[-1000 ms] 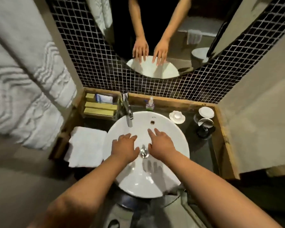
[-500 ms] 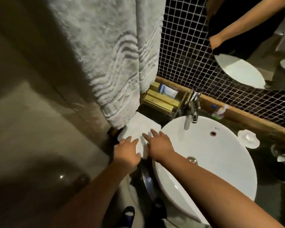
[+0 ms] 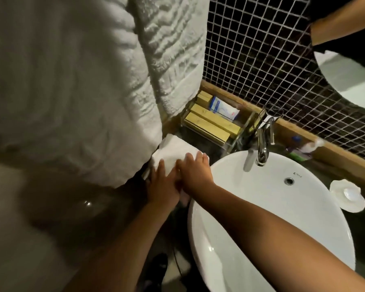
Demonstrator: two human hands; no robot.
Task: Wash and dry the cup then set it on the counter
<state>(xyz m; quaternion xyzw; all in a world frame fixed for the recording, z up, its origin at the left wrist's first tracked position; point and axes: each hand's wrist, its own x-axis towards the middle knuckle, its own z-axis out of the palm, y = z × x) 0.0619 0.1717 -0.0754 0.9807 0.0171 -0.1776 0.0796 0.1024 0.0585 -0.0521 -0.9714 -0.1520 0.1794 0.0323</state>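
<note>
No cup shows in this view. A folded white hand towel (image 3: 171, 150) lies on the dark counter just left of the white round basin (image 3: 282, 209). My left hand (image 3: 162, 187) rests flat on the towel's near part, fingers stretched forward. My right hand (image 3: 195, 171) lies on the towel too, fingers apart, its edge overlapping my left hand. Neither hand is closed around anything.
A large white towel (image 3: 89, 81) hangs close over the counter's left end. Behind the folded towel stands a clear tray (image 3: 211, 123) of yellowish boxes. A chrome faucet (image 3: 262, 142) leans over the basin. A white soap dish (image 3: 348, 196) sits at the right.
The view swung left from the basin to the towel corner. Both hands went from over the drain to the folded towel and now lie on it, closer together.
</note>
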